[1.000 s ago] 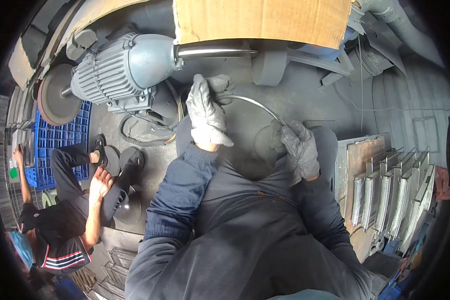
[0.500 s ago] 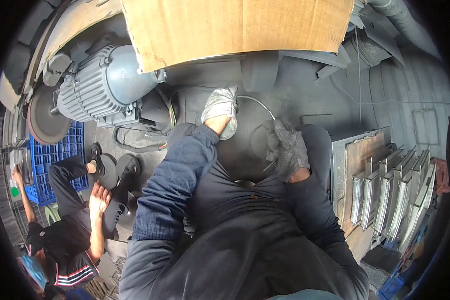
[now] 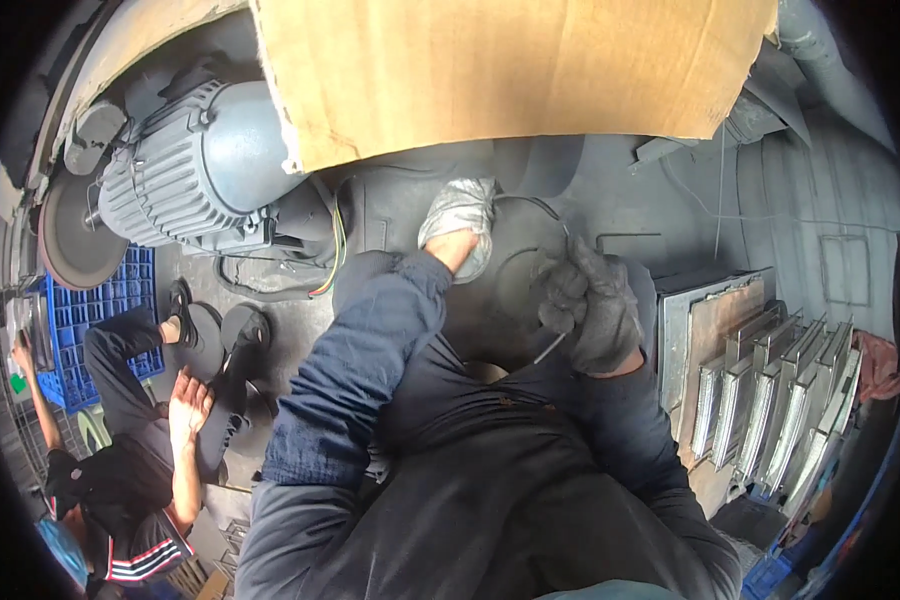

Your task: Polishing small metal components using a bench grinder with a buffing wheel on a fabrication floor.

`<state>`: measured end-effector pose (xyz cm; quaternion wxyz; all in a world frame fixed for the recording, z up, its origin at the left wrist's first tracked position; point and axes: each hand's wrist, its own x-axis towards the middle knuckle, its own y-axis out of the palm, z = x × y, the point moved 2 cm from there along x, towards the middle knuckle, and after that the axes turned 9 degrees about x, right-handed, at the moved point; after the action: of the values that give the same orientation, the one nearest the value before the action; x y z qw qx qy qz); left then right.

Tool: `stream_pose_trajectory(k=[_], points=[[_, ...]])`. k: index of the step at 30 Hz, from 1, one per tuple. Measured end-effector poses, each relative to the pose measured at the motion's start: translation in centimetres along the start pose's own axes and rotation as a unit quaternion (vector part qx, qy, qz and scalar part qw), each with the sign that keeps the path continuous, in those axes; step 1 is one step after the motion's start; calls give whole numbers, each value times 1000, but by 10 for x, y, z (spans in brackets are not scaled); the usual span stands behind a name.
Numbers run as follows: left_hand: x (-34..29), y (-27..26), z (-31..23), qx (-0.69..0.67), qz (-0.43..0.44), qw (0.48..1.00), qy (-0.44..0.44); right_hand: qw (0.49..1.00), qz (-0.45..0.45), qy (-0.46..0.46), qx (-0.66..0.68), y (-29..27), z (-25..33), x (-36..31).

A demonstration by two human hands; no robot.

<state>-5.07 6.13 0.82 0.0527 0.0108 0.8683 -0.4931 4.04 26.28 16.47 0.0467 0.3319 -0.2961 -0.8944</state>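
Note:
A thin, curved metal rod (image 3: 538, 203) spans between my two gloved hands in front of my lap. My left hand (image 3: 458, 222), in a pale grey glove, is closed at the rod's left end; its fingers are mostly turned away from view. My right hand (image 3: 598, 310), in a darker, dirty glove, has its fingers curled around the rod's right side. A short straight metal piece (image 3: 548, 349) sticks out below the right hand; the glove hides whether it joins the curved rod. Beneath the hands lies a dark, dusty surface.
A cardboard sheet (image 3: 510, 75) overhangs the far side. At left stand a grey electric motor (image 3: 185, 165) with a round wheel (image 3: 80, 232), and a blue crate (image 3: 100, 320). A seated co-worker (image 3: 120, 480) is beyond my left arm. Several metal frames (image 3: 770, 400) lean at right.
My right hand has turned, so its curled fingers now face up more plainly. The rod's arc looks darker and shifted slightly right. The whole view has tilted a little.

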Motion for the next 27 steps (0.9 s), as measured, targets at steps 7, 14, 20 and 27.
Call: stream_pose_trajectory(k=[7, 14, 20, 27], points=[[3, 14, 3, 28, 59, 996, -55, 989, -52, -60, -124, -3, -6, 8], [-25, 51, 45, -471, -125, 873, -20, 935, -4, -45, -351, 9, 10, -15], [-47, -22, -4, -409, 58, 877, -245, 977, 84, -170, 93, -18, 22, -83], [-15, -2, 11, -32, 0, 998, -45, 713, 20, -244, -657, -35, -32, -32]])
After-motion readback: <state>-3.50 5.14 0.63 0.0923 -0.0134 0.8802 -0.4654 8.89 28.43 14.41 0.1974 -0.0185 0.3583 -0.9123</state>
